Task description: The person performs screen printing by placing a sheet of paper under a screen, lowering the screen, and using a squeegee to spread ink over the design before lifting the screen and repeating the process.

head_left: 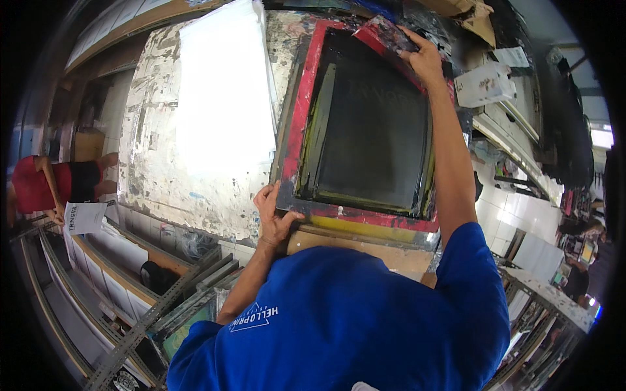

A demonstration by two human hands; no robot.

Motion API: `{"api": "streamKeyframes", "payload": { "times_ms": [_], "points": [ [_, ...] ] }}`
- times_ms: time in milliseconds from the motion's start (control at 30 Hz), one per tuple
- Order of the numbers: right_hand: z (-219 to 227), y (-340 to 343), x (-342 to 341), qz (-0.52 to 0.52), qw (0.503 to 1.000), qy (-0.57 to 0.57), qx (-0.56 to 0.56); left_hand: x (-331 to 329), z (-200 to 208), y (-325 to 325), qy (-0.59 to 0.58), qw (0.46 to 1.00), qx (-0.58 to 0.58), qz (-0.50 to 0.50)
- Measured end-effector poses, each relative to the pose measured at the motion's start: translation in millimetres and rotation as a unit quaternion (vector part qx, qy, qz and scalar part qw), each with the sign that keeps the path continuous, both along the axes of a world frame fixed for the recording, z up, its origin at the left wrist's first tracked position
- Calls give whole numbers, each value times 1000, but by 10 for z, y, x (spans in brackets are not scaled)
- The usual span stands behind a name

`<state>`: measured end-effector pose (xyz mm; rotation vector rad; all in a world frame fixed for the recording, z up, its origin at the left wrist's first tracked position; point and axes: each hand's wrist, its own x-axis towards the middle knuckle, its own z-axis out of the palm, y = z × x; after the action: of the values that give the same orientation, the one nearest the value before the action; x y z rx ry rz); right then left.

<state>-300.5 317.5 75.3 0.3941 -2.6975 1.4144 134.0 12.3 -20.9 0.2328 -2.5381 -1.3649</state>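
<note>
This looks like a screen-printing workshop. The clearest sign is a rectangular red-painted frame (302,120) with a dark, taut-looking panel (375,137) inside it, its margins streaked yellow-green. It lies on a pale surface (151,130) blotched and scuffed with dark stains, beside a thick stack of large white sheets (225,91). On the left, racks of perforated metal angle bars (120,352) stand near long shelves (140,280) with white sheets in them, and a person in a red top (42,186) holds a white sheet with dark printed lettering (86,218). A smudged white plastic container (486,85) and white floor tiles (502,212) add to the well-used look.
</note>
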Motion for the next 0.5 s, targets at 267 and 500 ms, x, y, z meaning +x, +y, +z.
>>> {"api": "streamKeyframes", "payload": {
  "times_ms": [267, 500],
  "points": [
    [931, -74, 2121, 57, 996, -72, -5, -261, 451, 33, 161, 987, 19, 13],
    [2164, -333, 2877, 68, 933, 147, 322, -952, 1359, 255, 269, 942, 172, 107]
  ]
}}
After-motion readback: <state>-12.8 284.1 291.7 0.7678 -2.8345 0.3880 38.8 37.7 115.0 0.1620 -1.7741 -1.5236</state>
